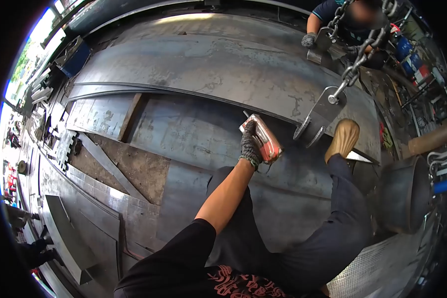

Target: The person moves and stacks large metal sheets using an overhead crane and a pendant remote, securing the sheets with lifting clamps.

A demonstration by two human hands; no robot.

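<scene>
My left hand, in a grey knit glove, reaches out over the steel plates. Its fingers are wrapped round a red and silver remote control with a short stub at its far end; the glove hides part of it. To the right of it, a lifting hook hangs from a heavy chain, close to the edge of the upper steel plate. My right hand is out of view.
A co-worker's gloved hand is by a second chained hook. My shoe rests near the plate's edge. A wooden bar lies between plates. A metal drum stands right; an angled steel piece lies left.
</scene>
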